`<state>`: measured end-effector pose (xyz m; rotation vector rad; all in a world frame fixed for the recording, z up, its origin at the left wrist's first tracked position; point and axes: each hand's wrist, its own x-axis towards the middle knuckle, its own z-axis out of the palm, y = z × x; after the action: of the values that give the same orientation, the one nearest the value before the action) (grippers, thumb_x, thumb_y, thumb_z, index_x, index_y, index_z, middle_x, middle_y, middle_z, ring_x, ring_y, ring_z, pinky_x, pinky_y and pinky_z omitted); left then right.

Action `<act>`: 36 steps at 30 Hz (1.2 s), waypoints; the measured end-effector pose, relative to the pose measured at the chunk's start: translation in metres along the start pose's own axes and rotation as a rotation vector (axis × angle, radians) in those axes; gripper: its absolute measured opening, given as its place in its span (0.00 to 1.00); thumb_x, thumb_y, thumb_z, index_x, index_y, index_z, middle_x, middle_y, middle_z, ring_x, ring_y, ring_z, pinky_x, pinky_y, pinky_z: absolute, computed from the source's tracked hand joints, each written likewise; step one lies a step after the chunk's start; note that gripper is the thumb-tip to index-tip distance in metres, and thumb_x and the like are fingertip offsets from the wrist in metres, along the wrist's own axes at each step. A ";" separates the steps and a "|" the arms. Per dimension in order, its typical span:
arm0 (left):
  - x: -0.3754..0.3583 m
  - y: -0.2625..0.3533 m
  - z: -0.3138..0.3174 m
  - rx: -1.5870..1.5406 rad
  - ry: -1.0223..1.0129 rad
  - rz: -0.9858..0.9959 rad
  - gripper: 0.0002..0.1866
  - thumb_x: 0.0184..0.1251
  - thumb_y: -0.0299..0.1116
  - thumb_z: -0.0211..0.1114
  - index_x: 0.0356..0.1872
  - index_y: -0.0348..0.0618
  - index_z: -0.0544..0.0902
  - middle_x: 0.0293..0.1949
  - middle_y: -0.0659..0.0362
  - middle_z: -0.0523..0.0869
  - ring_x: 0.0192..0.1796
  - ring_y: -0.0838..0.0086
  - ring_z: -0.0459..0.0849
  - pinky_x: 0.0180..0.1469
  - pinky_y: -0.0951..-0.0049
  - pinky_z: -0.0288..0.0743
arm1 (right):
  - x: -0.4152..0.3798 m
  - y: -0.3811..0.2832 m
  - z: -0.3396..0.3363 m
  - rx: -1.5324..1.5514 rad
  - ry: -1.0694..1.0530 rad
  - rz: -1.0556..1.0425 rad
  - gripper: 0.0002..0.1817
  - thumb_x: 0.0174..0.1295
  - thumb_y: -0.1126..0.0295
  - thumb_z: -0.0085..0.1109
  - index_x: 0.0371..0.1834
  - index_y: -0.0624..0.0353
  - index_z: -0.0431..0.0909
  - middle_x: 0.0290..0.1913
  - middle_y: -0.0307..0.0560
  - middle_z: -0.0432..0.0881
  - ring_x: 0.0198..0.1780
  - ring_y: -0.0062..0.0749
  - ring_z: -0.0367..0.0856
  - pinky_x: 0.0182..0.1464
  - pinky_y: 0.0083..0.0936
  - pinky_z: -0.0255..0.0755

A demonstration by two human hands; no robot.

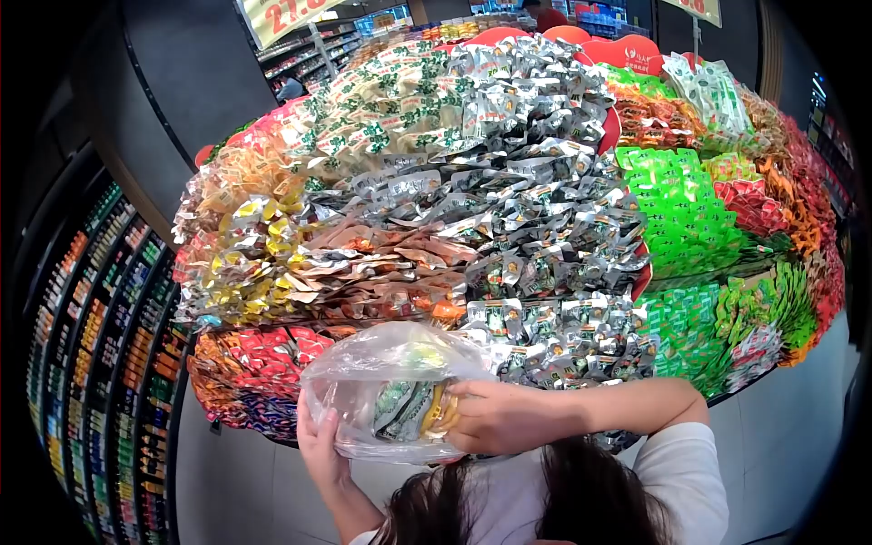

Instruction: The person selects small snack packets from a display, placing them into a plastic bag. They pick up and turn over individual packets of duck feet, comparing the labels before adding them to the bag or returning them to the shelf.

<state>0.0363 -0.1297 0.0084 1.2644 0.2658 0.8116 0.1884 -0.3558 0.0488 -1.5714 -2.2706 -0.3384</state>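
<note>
A clear plastic bag is held in front of me, over the near edge of the snack display. My left hand grips the bag's left side, thumb on the outside. My right hand is at the bag's right side, its fingers curled against a yellow packet that shows there. Part of those fingers is hidden by the film and the packet. Inside the bag lies a green-and-white packet, beside the yellow one.
Heaped silver snack packets fill the display's middle. Bright green packets lie to the right, red ones at the lower left. Shelves of bottles stand far left. A price sign hangs at the upper left.
</note>
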 end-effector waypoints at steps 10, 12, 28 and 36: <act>-0.009 0.009 -0.022 -0.106 -0.157 0.148 0.46 0.47 0.24 0.67 0.68 0.43 0.49 0.51 0.45 0.75 0.54 0.62 0.75 0.57 0.66 0.69 | -0.009 -0.002 -0.008 0.032 0.021 0.262 0.15 0.51 0.64 0.56 0.42 0.54 0.76 0.25 0.34 0.71 0.25 0.26 0.71 0.35 0.22 0.66; -0.011 -0.002 -0.018 -0.054 -0.128 0.281 0.43 0.46 0.23 0.67 0.66 0.44 0.54 0.49 0.45 0.75 0.50 0.63 0.76 0.54 0.67 0.69 | -0.003 -0.003 -0.006 -0.049 0.039 0.365 0.17 0.51 0.63 0.57 0.45 0.54 0.76 0.28 0.33 0.73 0.24 0.26 0.71 0.32 0.21 0.65; -0.005 0.006 0.002 0.173 -0.312 0.151 0.30 0.49 0.15 0.53 0.60 0.37 0.69 0.64 0.40 0.63 0.63 0.68 0.67 0.39 0.86 0.68 | -0.001 0.027 -0.005 0.022 -0.109 0.453 0.49 0.37 0.52 0.68 0.68 0.39 0.55 0.62 0.55 0.61 0.67 0.61 0.52 0.64 0.52 0.49; -0.005 -0.022 0.010 0.625 -0.528 0.051 0.26 0.52 0.16 0.48 0.57 0.33 0.72 0.63 0.46 0.66 0.65 0.64 0.64 0.64 0.72 0.55 | -0.011 0.037 0.020 0.057 -0.082 0.466 0.49 0.35 0.55 0.70 0.67 0.39 0.56 0.61 0.57 0.61 0.60 0.59 0.62 0.61 0.57 0.52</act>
<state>0.0475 -0.1426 -0.0101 2.0275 0.0541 0.4132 0.2236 -0.3444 0.0258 -2.0449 -1.8677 -0.0840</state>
